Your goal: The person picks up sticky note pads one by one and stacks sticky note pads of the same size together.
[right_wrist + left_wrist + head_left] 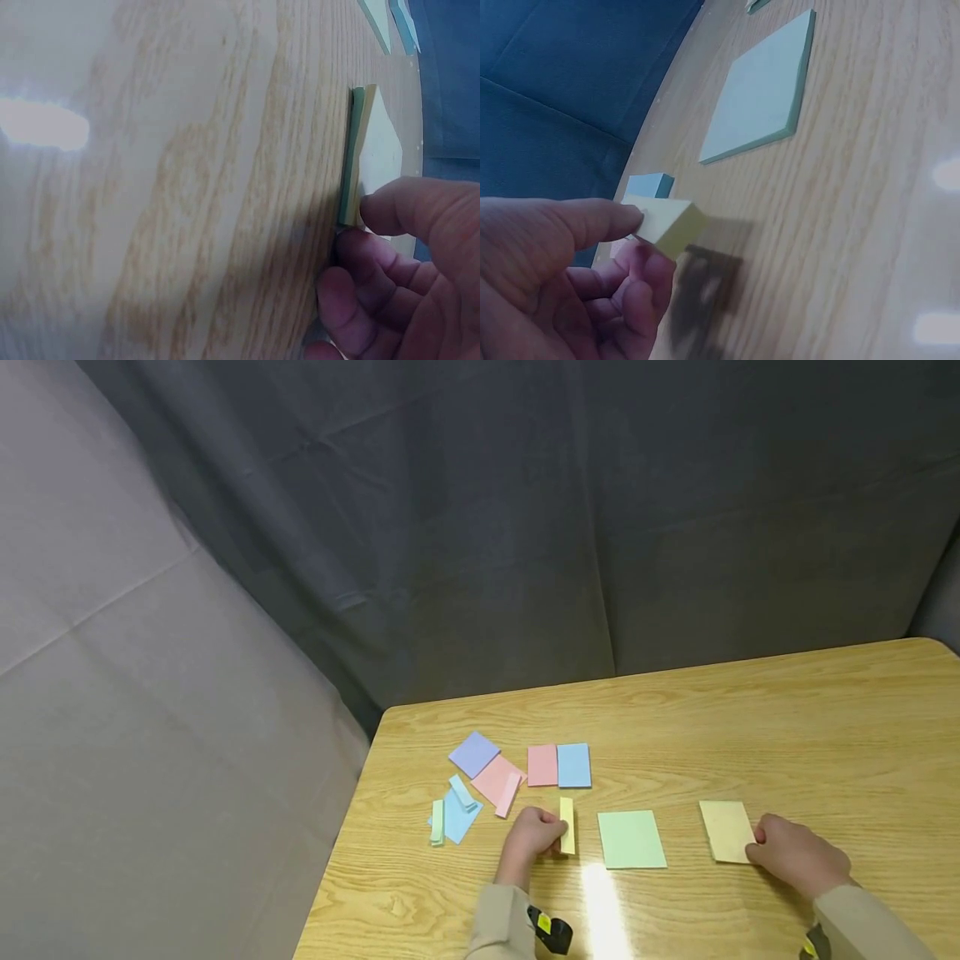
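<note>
My left hand (534, 833) pinches a narrow yellow sticky-note pad (567, 827) between thumb and fingers. In the left wrist view that pad (664, 225) is tilted above the table and casts a shadow. To the right, my right hand (801, 853) pinches the near right corner of a larger yellow sticky-note pad (727, 831). The right wrist view has this yellow pad (382, 146) lying on a green pad (351, 161), whose edge shows beneath it. Between the hands a square green sticky-note pad (632, 840) lies flat, touched by neither hand.
Pink (542, 765) and blue (573, 766) pads lie side by side behind the left hand. Further left are a purple pad (474, 754), a pink square pad (493, 779) and a blue pad (459, 820), with narrow strip pads on or beside them. Cloth (480, 527) hangs behind the wooden table.
</note>
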The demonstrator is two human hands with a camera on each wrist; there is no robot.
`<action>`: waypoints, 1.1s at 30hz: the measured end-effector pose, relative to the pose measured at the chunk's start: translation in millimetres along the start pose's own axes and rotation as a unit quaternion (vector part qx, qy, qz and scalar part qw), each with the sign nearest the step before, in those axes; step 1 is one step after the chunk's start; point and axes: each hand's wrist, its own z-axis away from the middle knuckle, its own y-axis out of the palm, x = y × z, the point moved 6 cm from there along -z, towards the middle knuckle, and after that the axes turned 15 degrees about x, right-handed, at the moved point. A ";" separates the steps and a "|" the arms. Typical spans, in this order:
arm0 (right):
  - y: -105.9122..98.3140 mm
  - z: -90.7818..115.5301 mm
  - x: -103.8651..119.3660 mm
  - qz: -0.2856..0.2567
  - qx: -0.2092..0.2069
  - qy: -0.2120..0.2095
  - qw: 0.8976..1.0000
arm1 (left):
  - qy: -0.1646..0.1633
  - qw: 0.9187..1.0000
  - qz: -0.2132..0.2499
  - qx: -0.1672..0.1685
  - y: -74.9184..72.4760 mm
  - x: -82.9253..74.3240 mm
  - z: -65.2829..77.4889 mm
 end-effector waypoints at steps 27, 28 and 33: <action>0.8 -2.3 -1.7 -0.007 0.007 0.001 1.000 | -0.014 0.990 -0.118 -0.069 11.3 5.4 6.6; 0.9 -2.5 -1.7 -0.007 0.007 0.000 1.000 | -0.014 0.989 -0.125 -0.071 10.9 5.2 6.7; 0.8 -3.3 -2.5 -0.003 0.011 0.001 1.000 | -0.015 0.985 -0.154 -0.082 7.5 5.2 5.3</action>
